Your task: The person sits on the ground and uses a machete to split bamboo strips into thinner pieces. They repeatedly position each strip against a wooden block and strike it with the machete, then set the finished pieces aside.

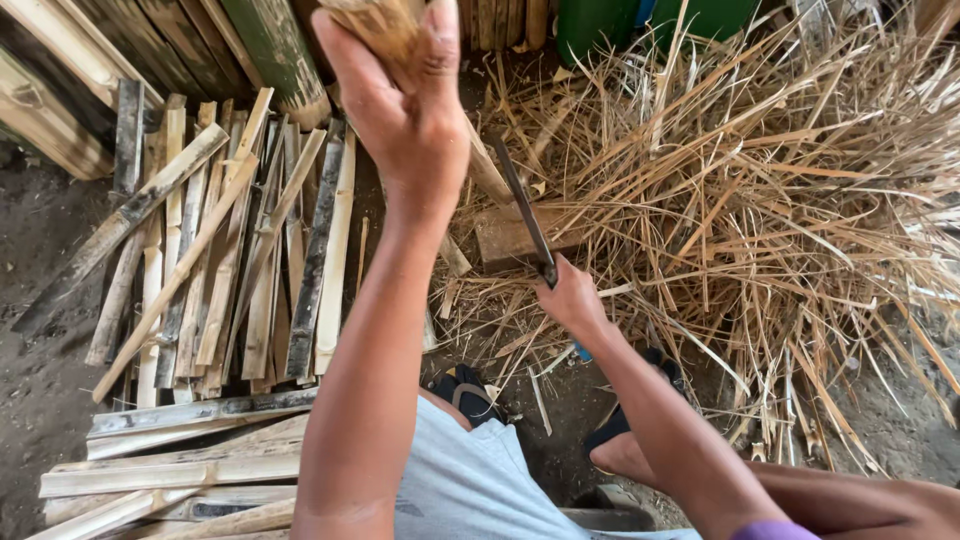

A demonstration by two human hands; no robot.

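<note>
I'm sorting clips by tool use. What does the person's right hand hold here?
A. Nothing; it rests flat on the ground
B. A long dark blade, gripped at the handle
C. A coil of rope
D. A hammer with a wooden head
B: the right hand grips the handle of a long dark blade that angles up toward the bamboo piece held upright by the left hand, beside the pile of dry bamboo shavings.

A rough, fibrous bamboo piece (375, 25) is gripped by the left hand (400, 110). A dark, matt metal blade (522, 205) is held in the right hand (568, 298). Left of the hands, split bamboo slats (230, 250) are seen, pale and dry with blackened skin. Right of them, dry straw-like shavings (760, 190) are heaped on matt earth (40, 330).
</note>
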